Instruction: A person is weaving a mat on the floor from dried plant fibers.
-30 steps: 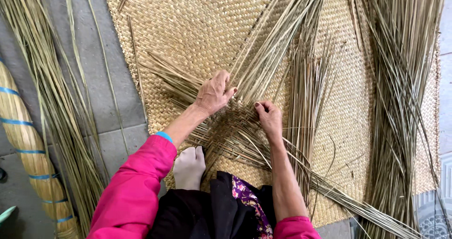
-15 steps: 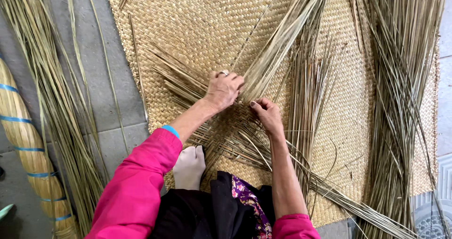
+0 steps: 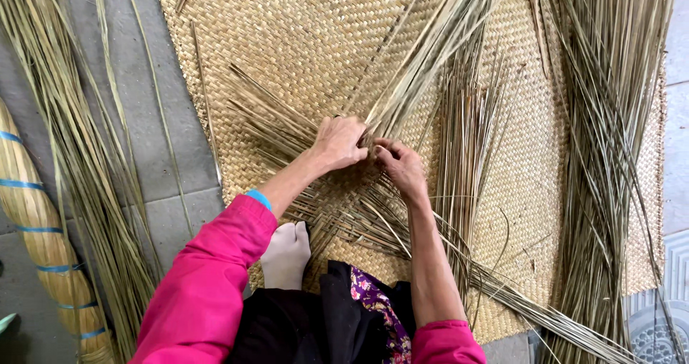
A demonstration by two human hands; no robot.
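A large woven straw mat point(image 3: 301, 41) lies on the floor under me. Loose reed strands point(image 3: 423, 63) fan out over it from a point in the middle. My left hand point(image 3: 339, 143) is closed over strands at that point. My right hand point(image 3: 399, 164) pinches strands right beside it, and the two hands nearly touch. Both sleeves are pink. My foot in a white sock point(image 3: 286, 253) rests on the mat's near edge, below the hands.
A thick heap of long reeds point(image 3: 610, 142) lies across the mat's right side. More loose reeds point(image 3: 72, 142) lie on the grey paving at the left. A rolled bundle tied with blue bands point(image 3: 39, 242) sits at the far left.
Both hands have moved up the mat and come closer together. The strands under them are gathered tighter.
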